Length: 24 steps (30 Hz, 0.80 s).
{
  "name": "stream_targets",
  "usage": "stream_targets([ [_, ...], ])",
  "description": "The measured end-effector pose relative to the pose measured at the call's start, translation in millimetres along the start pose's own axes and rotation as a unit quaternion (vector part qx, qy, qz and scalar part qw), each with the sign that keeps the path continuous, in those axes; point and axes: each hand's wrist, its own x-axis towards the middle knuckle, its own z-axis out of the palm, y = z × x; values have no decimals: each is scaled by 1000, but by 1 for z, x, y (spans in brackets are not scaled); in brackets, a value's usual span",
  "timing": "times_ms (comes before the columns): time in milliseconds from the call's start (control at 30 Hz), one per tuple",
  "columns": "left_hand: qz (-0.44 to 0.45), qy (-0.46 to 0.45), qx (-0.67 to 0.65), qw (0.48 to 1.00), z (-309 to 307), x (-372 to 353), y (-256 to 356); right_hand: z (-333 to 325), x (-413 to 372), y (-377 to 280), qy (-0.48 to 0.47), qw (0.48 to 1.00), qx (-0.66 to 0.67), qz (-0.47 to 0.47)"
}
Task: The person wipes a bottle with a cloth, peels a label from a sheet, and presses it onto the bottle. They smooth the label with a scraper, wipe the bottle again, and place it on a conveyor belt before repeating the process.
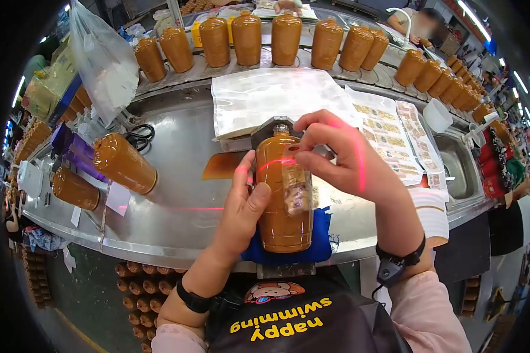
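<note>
A glossy brown bottle (271,226) lies on its back before me, its neck pointing away and its base on a blue cloth (322,232). My left hand (241,206) grips its left side, the thumb on the front and the fingers along the edge. On the bottle's right front is a clear, printed decal (297,191). My right hand (330,153) pinches the top end of that decal near the bottle's shoulder. A dark holder (264,130) frames the neck. Red laser lines cross the bottle and my right hand.
Printed decal sheets (388,141) and white paper (277,97) cover the back of the metal table (176,229). Two brown bottles (125,163) stand at left. More bottles (247,38) line the conveyor behind. A sink (456,170) is at right. Another person (418,26) sits beyond.
</note>
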Motion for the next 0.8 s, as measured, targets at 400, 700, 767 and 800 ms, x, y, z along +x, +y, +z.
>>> stream_targets([
  [400,5,15,54,998,16,-3,1,31,-9,29,71,997,12,19],
  [700,3,3,38,999,16,-2,3,29,-7,28,61,997,8,39],
  [767,-2,3,20,1000,17,-2,5,30,-6,27,64,997,8,35],
  [800,-4,2,11,1000,17,-2,6,30,-6,27,66,997,8,34],
])
